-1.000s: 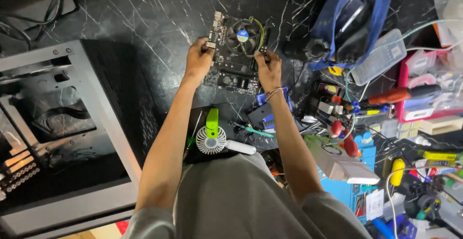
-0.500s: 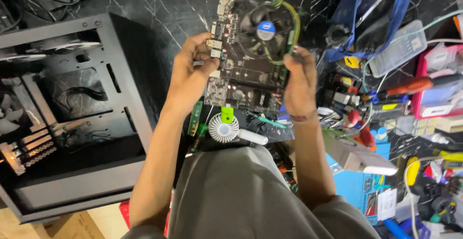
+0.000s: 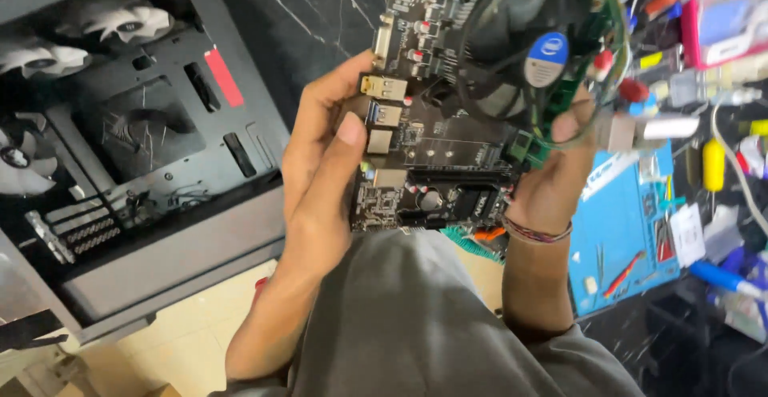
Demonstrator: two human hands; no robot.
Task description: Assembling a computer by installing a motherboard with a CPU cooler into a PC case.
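Black fibreglass fills the head view: I see the motherboard [image 3: 436,149] held up off the dark marble bench, tilted toward the camera, between both hands. My left hand [image 3: 324,157] clamps its left edge, thumb lying over the metal rear ports [image 3: 382,113], fingers wrapped behind. My right hand [image 3: 552,181] grips the right edge below the round cooler fan [image 3: 512,45], thumb tip on the board's face, wrist bent back, a thread bracelet at the wrist. I judge this as the carrying step, the board lifted and under inspection. To the left lies the open computer case [image 3: 160,149] with white fans; moving the board there would call for levelling it and keeping the ports facing the case's rear. A blue work mat [image 3: 624,237] sits at right.
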